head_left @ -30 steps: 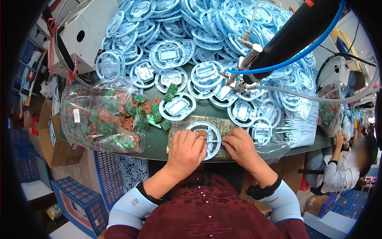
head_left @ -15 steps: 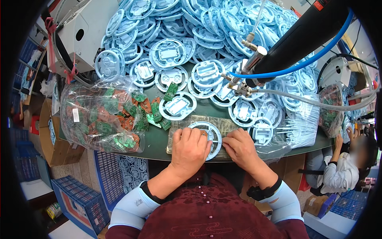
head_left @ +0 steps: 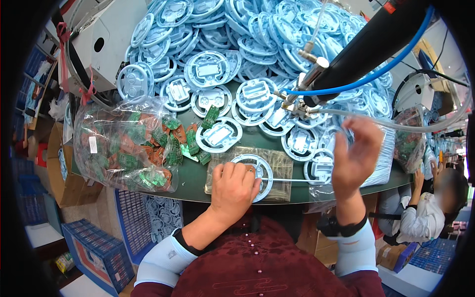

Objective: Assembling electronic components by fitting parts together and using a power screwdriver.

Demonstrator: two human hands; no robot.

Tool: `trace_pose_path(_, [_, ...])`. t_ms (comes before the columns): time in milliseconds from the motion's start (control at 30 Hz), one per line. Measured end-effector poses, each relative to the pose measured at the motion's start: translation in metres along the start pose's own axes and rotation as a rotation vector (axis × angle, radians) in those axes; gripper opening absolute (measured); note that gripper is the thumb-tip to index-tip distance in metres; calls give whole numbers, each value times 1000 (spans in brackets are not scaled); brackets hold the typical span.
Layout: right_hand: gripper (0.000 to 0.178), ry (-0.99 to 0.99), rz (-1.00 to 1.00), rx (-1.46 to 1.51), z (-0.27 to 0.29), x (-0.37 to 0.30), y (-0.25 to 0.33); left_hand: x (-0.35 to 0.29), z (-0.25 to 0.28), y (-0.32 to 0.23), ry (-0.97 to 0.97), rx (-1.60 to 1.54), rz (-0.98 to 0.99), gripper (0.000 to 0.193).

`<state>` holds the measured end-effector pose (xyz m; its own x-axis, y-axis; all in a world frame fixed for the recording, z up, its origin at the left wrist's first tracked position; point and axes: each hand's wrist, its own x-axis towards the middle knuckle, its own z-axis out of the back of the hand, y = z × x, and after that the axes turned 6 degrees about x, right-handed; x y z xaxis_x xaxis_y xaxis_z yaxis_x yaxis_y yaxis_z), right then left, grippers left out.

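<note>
Head view: near the bench's (head_left: pixel 190 186) front edge, the left hand (head_left: pixel 233 184), fingers pressed together, grips a pale-blue ring (head_left: pixel 269 174), best kept flat to steady its thin stick (head_left: pixel 297 180); the blurred right hand (head_left: pixel 357 153) hangs apart, fingers spread.

Green table (head_left: pixel 192 189) in a workshop
Pale floor (head_left: pixel 95 210) shows at left beside a brown carton (head_left: pixel 79 190) and a blue crate (head_left: pixel 115 257); more crates (head_left: pixel 431 256) sit lower right.

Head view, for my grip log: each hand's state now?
Left hand: closed, holding the pale-blue ring.
Right hand: open, blurred, nothing visible in it.
</note>
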<state>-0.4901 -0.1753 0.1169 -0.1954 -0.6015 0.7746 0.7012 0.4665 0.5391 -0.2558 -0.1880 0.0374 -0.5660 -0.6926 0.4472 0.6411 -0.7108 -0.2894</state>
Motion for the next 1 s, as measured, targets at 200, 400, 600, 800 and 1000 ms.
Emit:
trace_pose_path(200, [47, 32, -312, 678, -41, 92, 2, -3, 1, 1, -11, -28, 2, 27])
trace_pose_path(400, [47, -24, -219, 643, -38, 111, 47, -7, -4, 3, -31, -45, 0, 28])
trace_pose_path(600, [67, 129, -219, 718, -37, 81, 80, -6, 1, 3, -37, -15, 0, 26])
trace_pose_path(800, [63, 149, -274, 757, -44, 66, 89, -8, -2, 4, -49, -26, 1, 26])
trace_pose_path(1000, [61, 152, -299, 753, -47, 62, 92, -11, -6, 5, -67, -29, 1, 27])
